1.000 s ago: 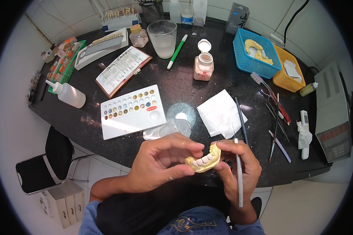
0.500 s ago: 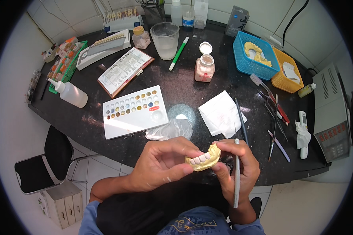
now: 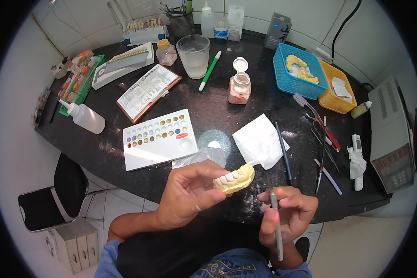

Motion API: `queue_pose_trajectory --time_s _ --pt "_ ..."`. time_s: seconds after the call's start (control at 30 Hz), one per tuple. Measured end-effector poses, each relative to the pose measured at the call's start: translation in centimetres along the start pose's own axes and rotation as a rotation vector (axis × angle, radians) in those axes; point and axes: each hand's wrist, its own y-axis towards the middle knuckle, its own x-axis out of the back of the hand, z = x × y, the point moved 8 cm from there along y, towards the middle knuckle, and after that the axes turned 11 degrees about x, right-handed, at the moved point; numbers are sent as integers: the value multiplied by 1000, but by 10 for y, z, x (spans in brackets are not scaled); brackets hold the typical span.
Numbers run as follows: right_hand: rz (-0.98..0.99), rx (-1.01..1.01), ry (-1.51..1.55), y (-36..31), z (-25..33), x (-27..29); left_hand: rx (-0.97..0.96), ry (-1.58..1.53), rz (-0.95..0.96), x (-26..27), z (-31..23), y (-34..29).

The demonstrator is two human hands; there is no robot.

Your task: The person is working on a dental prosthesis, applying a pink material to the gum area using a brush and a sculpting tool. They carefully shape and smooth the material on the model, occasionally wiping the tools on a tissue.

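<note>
Chair (image 3: 70, 178) with a black back stands beyond the left side of the dark table (image 3: 204, 106). On the table come a green basket (image 3: 84, 91) of small containers, a translucent squeeze bottle (image 3: 89, 119) and a white palette (image 3: 155, 155) with coloured wells. The person's left hand (image 3: 187, 192) pinches one end of a yellow dental model (image 3: 238, 184) between thumb and fingers, holding it above the table's near edge, its row of whitish teeth uppermost. White paper (image 3: 259, 139) lies just beyond. The right hand (image 3: 292, 215), apart from the model, grips a slim metal tool (image 3: 278, 231) between thumb and bent fingers; its tip is too blurred to make out. Farther right sits a blue basket (image 3: 294, 88) holding yellowish casts.
</note>
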Motion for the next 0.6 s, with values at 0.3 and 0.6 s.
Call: queue_pose_trajectory --time_s 0.3,0.6 --pt "233 184 -61 0 17 -3 -24 35 -90 4 -1 -2" --pt "108 26 137 9 8 -22 -158 49 -83 6 -7 -6"
